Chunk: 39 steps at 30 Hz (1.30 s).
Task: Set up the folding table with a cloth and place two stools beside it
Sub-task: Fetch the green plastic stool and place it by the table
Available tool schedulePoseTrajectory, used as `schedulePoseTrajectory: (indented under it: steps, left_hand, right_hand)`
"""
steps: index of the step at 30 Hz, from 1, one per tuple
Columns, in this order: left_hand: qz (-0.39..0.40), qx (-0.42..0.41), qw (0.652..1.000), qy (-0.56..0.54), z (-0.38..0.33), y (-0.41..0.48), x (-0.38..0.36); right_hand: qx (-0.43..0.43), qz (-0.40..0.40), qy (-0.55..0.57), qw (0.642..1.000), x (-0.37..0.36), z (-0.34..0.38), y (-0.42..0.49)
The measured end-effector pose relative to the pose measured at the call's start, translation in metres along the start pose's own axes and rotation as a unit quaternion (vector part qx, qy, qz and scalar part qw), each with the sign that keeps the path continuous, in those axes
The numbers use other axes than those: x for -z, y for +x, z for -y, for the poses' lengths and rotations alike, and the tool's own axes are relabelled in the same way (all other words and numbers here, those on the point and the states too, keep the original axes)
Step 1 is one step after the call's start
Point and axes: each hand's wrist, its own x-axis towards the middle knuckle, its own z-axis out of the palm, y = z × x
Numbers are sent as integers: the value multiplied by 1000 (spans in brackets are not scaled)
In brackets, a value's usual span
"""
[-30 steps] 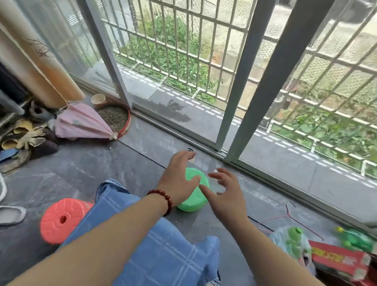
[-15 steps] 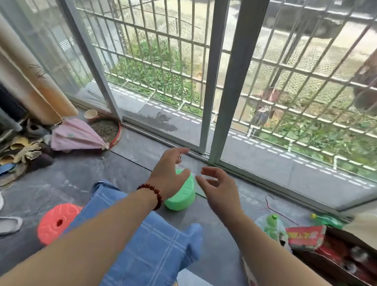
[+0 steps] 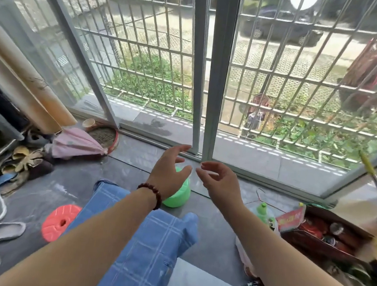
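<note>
The left hand and the right hand are stretched out side by side above the floor, both empty, with fingers loosely spread and lightly curved. The green stool stands on the floor just past the far end of the cloth, partly hidden behind the left hand. The red stool sits off the cloth's left edge. The table itself is mostly covered. A pale strip at the cloth's near right edge may be bare top.

The step looks like settling the green stool. To do it well, grip both sides of the round seat, keep it level, and set it close beside the table, short of the sliding-door track.

Both stools are round moulded plastic. The red one has a ribbed top with a centre hole, and the green one is glossy. The cloth is soft blue weave with pale check lines. Smooth plastic could skid on the dark polished tiles.
</note>
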Motion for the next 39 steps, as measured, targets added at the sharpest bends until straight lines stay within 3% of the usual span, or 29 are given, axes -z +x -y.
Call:
schedulePoseTrajectory:
  steps: [9, 25, 39]
  left_hand:
    - [3, -29, 1000, -12, -2, -44, 41]
    - [47, -62, 996, -45, 51, -167, 163]
    - [32, -74, 993, -88, 43, -252, 190]
  right_hand:
    - [24, -19, -25, 999, -28, 17, -52]
    - [58, -130, -13, 990, -161, 22, -205]
    - [72, -141, -28, 987, -178, 31, -303]
